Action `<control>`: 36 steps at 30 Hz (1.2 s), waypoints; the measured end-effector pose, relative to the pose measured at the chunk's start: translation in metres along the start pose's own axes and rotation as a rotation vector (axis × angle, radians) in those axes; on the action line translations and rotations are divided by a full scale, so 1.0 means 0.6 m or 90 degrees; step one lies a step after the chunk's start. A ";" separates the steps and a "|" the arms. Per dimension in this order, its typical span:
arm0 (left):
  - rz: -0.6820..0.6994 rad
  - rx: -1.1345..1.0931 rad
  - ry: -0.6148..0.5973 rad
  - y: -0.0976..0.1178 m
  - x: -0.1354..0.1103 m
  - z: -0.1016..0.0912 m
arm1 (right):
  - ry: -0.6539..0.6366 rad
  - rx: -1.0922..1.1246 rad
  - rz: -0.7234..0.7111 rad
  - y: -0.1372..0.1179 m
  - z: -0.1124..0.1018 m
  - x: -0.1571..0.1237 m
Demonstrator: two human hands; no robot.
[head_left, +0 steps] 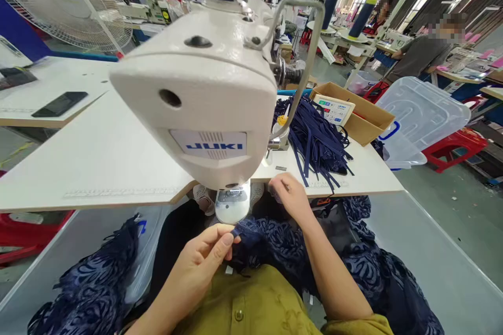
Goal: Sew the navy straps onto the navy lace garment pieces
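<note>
My left hand [200, 259] pinches the edge of a navy patterned lace-like fabric [271, 238] between thumb and fingers, just below the sewing machine's free arm [232, 207]. My right hand [291, 199] is held near the table's front edge, to the right of that arm. Its fingers are curled together, and what they hold, if anything, is hidden. The white JUKI sewing machine [204, 99] stands straight in front of me, its head covering the needle area. Across my lap the fabric runs on to the right, under my right forearm.
A heap of navy straps [318, 136] lies on the white table [118, 152], beside a control panel [334, 110] and a cardboard box [361, 115]. More navy fabric [94, 277] hangs at left. A phone [59, 104], fan [74, 0], clear bin [420, 110] and another person [424, 52] are farther off.
</note>
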State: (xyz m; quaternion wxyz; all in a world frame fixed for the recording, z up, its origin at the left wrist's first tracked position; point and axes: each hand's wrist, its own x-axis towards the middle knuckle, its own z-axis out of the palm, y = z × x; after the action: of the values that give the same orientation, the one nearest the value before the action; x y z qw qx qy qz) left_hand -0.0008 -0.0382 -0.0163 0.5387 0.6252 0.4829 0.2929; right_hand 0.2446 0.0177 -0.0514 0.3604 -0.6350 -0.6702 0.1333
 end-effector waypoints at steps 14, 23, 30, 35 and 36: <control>0.174 0.247 0.090 0.020 -0.008 -0.005 | 0.104 0.052 -0.229 -0.112 0.024 -0.127; -0.019 0.065 0.003 0.009 -0.014 -0.001 | 0.067 0.122 -0.252 -0.118 0.031 -0.134; -0.086 -0.149 -0.041 -0.002 -0.013 0.005 | -0.239 0.671 0.238 -0.129 0.027 -0.113; -0.099 -0.191 -0.048 -0.010 -0.011 0.007 | -0.253 0.803 0.345 -0.129 0.032 -0.112; -0.099 -0.196 -0.048 -0.010 -0.010 0.007 | -0.256 0.810 0.352 -0.130 0.032 -0.113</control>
State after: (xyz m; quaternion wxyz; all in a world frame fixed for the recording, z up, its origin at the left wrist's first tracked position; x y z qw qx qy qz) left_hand -0.0007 -0.0456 -0.0223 0.6672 0.5063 0.4586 0.2970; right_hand 0.1689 -0.0534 -0.0367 0.4832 -0.4115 -0.3311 0.6983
